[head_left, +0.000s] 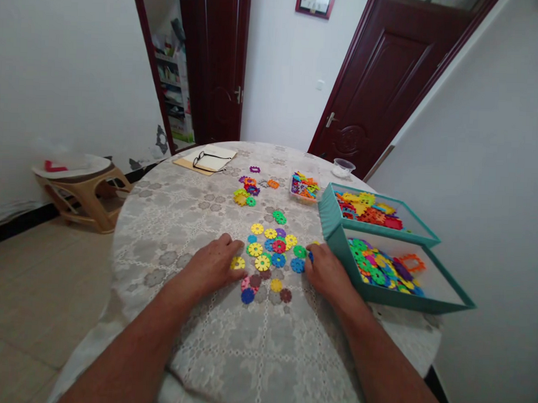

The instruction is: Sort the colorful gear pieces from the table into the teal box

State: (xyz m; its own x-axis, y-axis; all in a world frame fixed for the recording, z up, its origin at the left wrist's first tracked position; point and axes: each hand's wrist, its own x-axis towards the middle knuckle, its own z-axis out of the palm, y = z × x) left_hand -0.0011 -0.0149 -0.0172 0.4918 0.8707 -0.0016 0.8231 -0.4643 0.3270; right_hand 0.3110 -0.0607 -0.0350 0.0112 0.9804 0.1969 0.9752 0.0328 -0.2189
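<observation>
Both forearms reach forward from the bottom edge onto a round bench [171,233] covered in a pale lace cloth.

The left hand [214,264] lies palm down, wrist straight. Its fingers are close together and slightly curved, and the fingertips touch a yellow disc [237,263] that lies flat on the cloth.

The right hand [326,271] also rests palm down, knuckles raised and fingers curled inward. A blue piece [310,257] shows at its fingertips; whether the fingers are pinching it or only touching it cannot be told.

Between the two hands is a cluster of flat, notched plastic discs [278,246] in yellow, blue, green, red and purple.

A teal tray [380,296] of mixed pieces sits just beside the right hand, with a second teal tray [325,212] behind it.
</observation>
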